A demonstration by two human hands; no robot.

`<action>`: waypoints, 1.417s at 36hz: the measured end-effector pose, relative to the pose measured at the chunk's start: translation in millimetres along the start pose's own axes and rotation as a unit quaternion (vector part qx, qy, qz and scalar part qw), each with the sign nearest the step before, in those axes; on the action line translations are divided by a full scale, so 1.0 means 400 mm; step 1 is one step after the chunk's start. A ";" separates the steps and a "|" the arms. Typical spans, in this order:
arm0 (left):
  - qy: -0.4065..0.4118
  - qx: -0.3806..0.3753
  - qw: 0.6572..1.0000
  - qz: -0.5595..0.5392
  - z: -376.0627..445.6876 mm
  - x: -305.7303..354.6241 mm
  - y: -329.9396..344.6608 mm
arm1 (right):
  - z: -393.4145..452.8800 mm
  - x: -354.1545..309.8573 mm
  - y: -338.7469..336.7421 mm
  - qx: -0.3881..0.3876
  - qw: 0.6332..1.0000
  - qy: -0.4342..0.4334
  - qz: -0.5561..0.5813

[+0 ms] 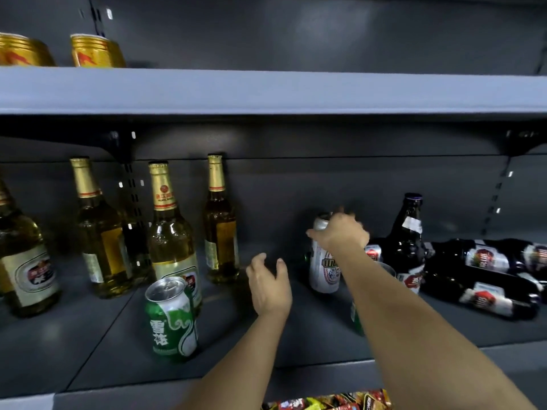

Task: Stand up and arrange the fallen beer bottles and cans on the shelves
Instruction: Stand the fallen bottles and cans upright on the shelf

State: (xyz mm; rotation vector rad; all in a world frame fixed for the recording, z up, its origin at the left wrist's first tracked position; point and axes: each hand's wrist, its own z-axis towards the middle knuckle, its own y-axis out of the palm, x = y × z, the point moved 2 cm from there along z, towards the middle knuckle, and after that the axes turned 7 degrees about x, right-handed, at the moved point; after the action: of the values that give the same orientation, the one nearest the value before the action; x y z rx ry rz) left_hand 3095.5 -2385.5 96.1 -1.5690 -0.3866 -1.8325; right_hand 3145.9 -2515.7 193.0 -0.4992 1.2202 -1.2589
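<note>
- One head view: a dark grey middle shelf (88, 344) carries the beer, and the silver can (323, 273) standing near its centre serves as landmark
- The right hand (340, 232) reaches over the silver can from above, its fingers curled on the top rim and grasping it
- The left hand (269, 285) hovers just left of the silver can, fingers loosely spread, holding nothing
- Left of the silver can and nearer the shelf's front edge, a green can (171, 321) stands upright
- Farther left, four pale beer bottles (173, 238) with gold foil necks stand upright
- Just right of the silver can, a dark bottle (408, 232) stands upright; beyond it, dark bottles (485, 276) with red-and-white labels lie on their sides
- A second green can is mostly hidden behind the right forearm
- Above the silver can and far to the left, gold cans (91, 51) sit on the upper shelf (296, 90)
- Below it, colourful packets (328, 402) show at the bottom edge
</note>
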 end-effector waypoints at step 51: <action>0.139 -0.289 0.947 0.031 -0.257 0.057 0.122 | -0.131 0.126 -0.083 0.172 0.978 -0.116 0.020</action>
State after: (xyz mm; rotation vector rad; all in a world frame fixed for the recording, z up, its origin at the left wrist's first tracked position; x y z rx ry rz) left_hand 3049.9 -2491.7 84.6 -1.6201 0.3637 -2.1986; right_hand 3077.3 -2554.9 182.1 -0.3525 0.7921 -1.3052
